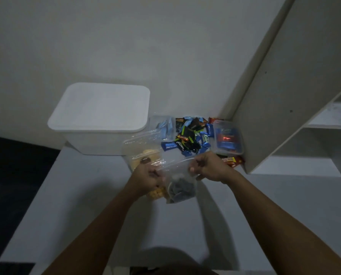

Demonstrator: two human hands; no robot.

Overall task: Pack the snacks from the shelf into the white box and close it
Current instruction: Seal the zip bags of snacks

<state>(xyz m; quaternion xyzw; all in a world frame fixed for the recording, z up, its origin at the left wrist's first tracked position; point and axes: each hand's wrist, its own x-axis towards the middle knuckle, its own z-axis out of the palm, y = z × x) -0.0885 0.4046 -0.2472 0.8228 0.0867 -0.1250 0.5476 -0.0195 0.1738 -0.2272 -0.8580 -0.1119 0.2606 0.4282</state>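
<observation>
White box point(98, 124) with white lid, plain, no pattern. Shelf surface point(86, 205) pale grey-white; wall point(126, 46) grey-white. Loose snack wrappers point(189, 139): blue, black with green stripes, some orange-red. Clear tub point(228, 137) shows blue and red packs inside. Red-brown wrappers point(233, 161) beside it. Clear bag point(180, 187) holds dark grey-black pieces. Clear bag point(143, 151) holds pale yellow snacks. Floor point(17, 165) dark navy-black.
</observation>
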